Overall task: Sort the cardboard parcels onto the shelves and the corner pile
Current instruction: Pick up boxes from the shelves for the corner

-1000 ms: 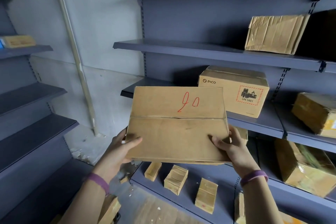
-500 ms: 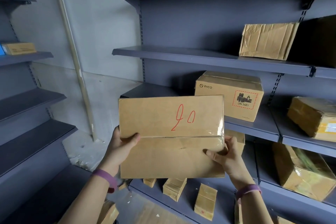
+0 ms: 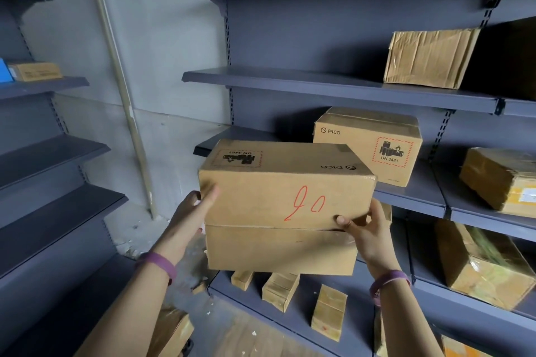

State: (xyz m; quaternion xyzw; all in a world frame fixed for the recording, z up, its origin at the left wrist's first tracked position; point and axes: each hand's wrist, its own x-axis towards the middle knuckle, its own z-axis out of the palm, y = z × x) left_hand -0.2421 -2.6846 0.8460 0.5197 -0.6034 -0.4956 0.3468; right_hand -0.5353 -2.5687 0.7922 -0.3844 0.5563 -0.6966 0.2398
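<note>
The cardboard parcel (image 3: 284,206), marked in red, is held in mid-air before the middle shelf (image 3: 417,194), with a similar printed box (image 3: 368,145) at its 2 o'clock. The left hand (image 3: 194,211) grips its 9 o'clock end and the right hand (image 3: 367,229) its 4 o'clock corner, fingers wrapped round. The card looks stiff and smooth, and the parcel probably moderately heavy, so it is best supported from beneath at both ends.

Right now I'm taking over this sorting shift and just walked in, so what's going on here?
A person holds a cardboard parcel with red writing between both hands: left hand at its left side, right hand at its right edge. It is in the air before the middle shelf, not yet set down, left of the PICO box standing there.
</note>
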